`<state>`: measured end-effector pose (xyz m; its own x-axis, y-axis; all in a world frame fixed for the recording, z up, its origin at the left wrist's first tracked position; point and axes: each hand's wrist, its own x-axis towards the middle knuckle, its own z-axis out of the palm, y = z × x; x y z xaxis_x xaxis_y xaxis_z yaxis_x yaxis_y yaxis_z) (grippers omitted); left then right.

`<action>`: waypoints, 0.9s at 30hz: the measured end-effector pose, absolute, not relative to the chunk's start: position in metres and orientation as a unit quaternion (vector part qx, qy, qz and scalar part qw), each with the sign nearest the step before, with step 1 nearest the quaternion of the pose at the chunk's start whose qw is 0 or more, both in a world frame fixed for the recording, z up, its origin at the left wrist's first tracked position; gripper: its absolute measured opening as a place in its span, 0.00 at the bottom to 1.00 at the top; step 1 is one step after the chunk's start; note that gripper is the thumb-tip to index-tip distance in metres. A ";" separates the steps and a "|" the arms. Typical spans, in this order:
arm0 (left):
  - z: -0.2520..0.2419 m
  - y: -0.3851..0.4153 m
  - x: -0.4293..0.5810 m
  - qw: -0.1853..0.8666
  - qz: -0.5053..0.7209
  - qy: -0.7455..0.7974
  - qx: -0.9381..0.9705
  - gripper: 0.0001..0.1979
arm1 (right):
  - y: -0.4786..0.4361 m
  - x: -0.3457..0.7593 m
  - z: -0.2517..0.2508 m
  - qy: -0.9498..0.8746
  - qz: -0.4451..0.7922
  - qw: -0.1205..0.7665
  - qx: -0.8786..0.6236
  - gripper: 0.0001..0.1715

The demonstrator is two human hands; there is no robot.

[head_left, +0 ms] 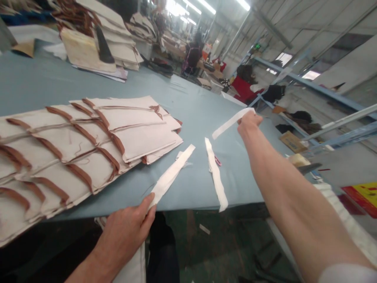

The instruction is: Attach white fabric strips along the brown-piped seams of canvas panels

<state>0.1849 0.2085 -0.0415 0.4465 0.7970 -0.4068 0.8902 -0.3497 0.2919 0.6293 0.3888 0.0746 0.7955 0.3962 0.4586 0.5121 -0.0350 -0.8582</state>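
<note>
My left hand (pixel 129 228) pinches the near end of a white fabric strip (pixel 173 171) at the front edge of the blue table (pixel 188 106). Out to the right, my right hand (pixel 249 119) is closed on one end of another white strip (pixel 229 122), whose other end trails left on the tabletop. Between the hands lies a third white strip (pixel 216 177), its near end reaching the table edge. A small pink-handled tool (pixel 218 160) is partly hidden beside it. Overlapping pale fabric panels (pixel 132 139) with brown edging lie left of my left hand.
Stacked pale panels (pixel 118 35) stand at the back left, with a yellowish block (pixel 85 49) before them. A person (pixel 193 55) is in the background. Blue metal racks (pixel 312 82) with dark bundles run along the right. A paper scrap (pixel 204 229) lies on the floor.
</note>
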 end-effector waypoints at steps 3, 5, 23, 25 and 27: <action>-0.041 0.208 0.184 0.236 -0.079 0.518 0.818 0.27 | 0.373 0.619 0.103 -0.270 -0.006 0.661 -0.700 0.20; -0.043 0.208 0.182 0.244 -0.046 0.523 0.815 0.28 | 0.361 0.598 0.117 -0.268 0.034 0.679 -0.683 0.19; -0.053 0.068 0.132 0.501 0.301 0.475 0.658 0.25 | 0.115 0.302 0.131 -0.346 0.451 0.681 -0.462 0.11; -0.050 0.053 0.144 0.568 0.333 0.413 0.629 0.27 | 0.095 0.286 0.122 -0.314 0.456 0.696 -0.457 0.10; -0.045 0.043 0.152 0.618 0.359 0.375 0.591 0.31 | 0.074 0.275 0.109 -0.280 0.455 0.711 -0.457 0.08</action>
<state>0.1519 0.0428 -0.0447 0.4612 0.8865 -0.0385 -0.0004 0.0436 0.9991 0.2755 0.0738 0.1086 0.4292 0.9031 -0.0169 -0.3910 0.1689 -0.9048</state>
